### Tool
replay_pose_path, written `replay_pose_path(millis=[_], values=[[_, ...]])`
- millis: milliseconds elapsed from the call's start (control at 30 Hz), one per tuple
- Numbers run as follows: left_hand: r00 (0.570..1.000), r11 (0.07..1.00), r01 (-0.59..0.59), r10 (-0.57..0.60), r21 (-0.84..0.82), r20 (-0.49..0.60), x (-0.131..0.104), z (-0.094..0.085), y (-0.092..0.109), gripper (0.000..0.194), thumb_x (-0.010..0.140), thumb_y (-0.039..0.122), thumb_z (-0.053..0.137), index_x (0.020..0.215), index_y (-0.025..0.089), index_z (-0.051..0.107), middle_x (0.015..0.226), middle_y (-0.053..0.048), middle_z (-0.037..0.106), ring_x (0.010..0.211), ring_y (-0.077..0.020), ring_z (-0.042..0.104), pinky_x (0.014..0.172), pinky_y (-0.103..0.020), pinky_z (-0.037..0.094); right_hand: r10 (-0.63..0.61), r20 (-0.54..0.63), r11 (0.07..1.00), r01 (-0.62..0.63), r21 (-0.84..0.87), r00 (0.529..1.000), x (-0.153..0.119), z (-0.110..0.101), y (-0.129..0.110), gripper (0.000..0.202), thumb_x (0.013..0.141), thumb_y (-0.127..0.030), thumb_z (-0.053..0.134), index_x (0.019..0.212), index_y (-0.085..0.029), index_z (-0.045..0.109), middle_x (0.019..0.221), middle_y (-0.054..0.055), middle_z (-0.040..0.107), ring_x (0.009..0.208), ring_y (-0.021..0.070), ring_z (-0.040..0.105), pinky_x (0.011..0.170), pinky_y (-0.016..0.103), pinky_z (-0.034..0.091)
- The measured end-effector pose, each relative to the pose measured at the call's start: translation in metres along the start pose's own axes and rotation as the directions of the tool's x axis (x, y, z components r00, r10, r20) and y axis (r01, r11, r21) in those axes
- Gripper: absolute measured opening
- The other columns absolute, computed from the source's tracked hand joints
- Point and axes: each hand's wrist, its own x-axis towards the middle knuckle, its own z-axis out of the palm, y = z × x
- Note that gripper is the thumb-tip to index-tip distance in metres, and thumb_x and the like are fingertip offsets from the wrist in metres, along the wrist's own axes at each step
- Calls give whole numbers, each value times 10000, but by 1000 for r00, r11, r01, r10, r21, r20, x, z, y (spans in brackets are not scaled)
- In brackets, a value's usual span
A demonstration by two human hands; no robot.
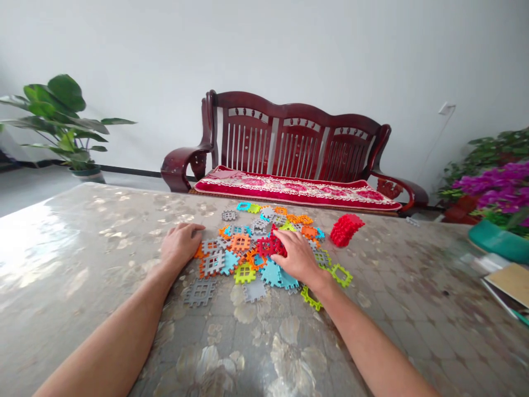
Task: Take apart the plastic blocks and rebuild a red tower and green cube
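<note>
A loose heap of plastic interlocking tiles in orange, grey, blue, green and red lies on the table; one is an orange window tile [240,242]. My right hand [295,255] reaches over the middle of the heap, its fingers closed on a red interlocking tile [264,246]; the palm hides part of it. At the heap's left edge my left hand [181,242] rests on the table beside an orange tile, fingers loosely stretched out and nothing visible in them. To the right stands a leaning stack of red tiles [345,230], apart from the heap.
The table [231,353] has a glossy floral cover. Nearest me lie a grey tile [200,291] and a green frame tile [341,275]. A teal flowerpot [496,241] and a tan notebook [510,282] are at the right. Behind the table is a wooden bench [295,140].
</note>
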Motion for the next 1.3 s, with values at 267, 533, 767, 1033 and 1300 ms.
replay_pose_path(millis=[267,533,767,1033,1300], values=[[999,999,-44,44,20,3,0,1,0,409,844,301,439,1128,251,728,1229,-90,674,1126,-303,602,997,-402,451,-30,55,998,33,-57,998,6,-3,-4,561,766,-262,685,1317,-218,591,1374,94,561,1243,277,471,1050,433,392],[999,998,-51,51,35,-1,1,2,0,404,849,313,438,1129,263,726,1226,-82,676,1133,-301,603,989,-392,455,-71,-12,997,71,14,997,9,-1,0,341,762,-280,719,1098,-234,692,1260,62,641,1168,251,523,1016,424,415],[999,999,-38,38,19,-6,1,2,0,391,836,305,460,1113,273,735,1226,-73,681,1127,-300,602,989,-391,454,-108,-21,993,109,44,994,6,-2,-8,527,756,-269,728,1272,-267,621,1296,47,643,1160,253,531,1005,428,413],[999,999,-43,43,4,-1,1,3,0,404,844,305,440,1129,263,724,1232,-83,671,1140,-309,591,987,-402,452,-119,44,993,117,33,992,7,3,-14,520,788,-385,731,1284,-272,619,1237,38,683,1139,252,546,987,418,414],[999,999,-34,34,4,4,3,6,-2,390,833,291,463,1118,276,729,1234,-72,674,1149,-297,588,992,-384,451,-119,27,993,118,31,993,5,2,-17,509,815,-371,699,1301,-251,607,1312,68,640,1189,250,543,1018,423,405]])
